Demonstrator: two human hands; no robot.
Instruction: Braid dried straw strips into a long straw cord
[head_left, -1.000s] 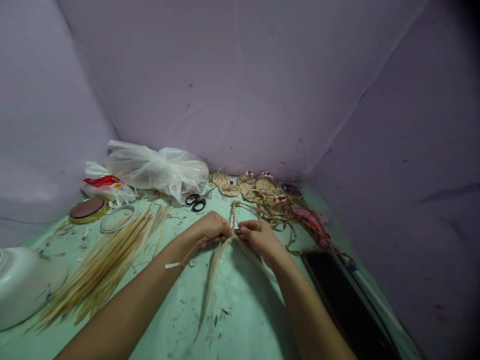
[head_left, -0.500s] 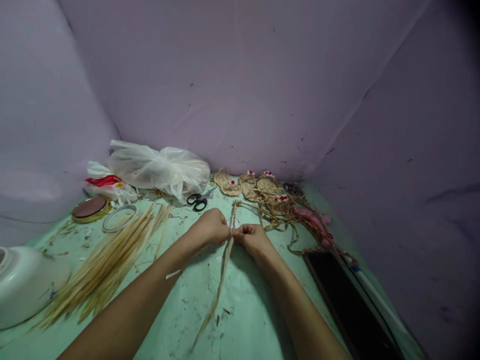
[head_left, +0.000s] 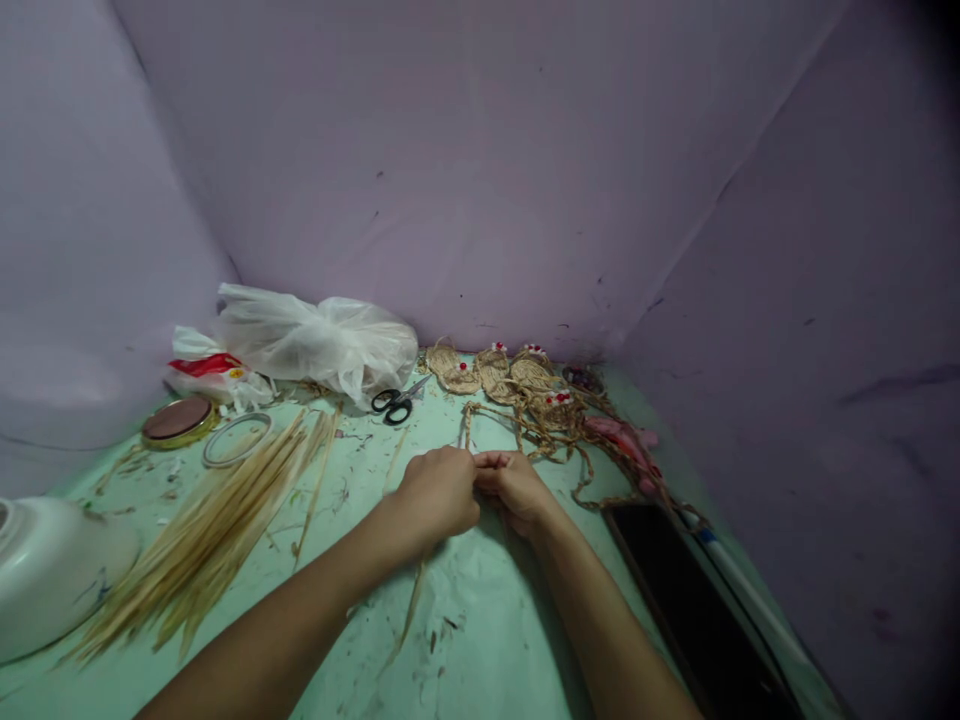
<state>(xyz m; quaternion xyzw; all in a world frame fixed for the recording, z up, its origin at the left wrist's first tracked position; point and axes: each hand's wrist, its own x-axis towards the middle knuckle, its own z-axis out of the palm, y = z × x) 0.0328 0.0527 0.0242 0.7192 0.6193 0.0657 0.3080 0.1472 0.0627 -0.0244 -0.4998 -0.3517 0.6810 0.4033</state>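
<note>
Right in the middle of the pale green tabletop (head_left: 480, 620), the two hands come together, touching at the working end of a braided cord (head_left: 468, 428). The left hand (head_left: 441, 492) is curled over the cord's end, knuckles up, its fingertips hidden from this angle. The right hand (head_left: 519, 492) is pinching at the same spot, thumb and fingers drawn tightly together. Beyond them, the finished plait runs up from the hands, bends sharply, and heads off to the right into a tangle of cord (head_left: 551, 440). Loose fibre strands (head_left: 414, 605) trail out below the left hand, toward the near edge.

Out to the left, a thick bundle of straw-coloured fibres (head_left: 214, 535) lies slantwise, a grey ring (head_left: 225, 461) just beside its upper end and a round tin (head_left: 176, 420) next along. Black-handled scissors (head_left: 394, 405) lie open-bladed in front of a translucent plastic bag (head_left: 322, 335). Over at the back wall, there's a cluster of woven oval pieces (head_left: 495, 377) dotted with red beads! And on the right, near the forearm, a flat black slab (head_left: 697, 610) lies lengthwise.
</note>
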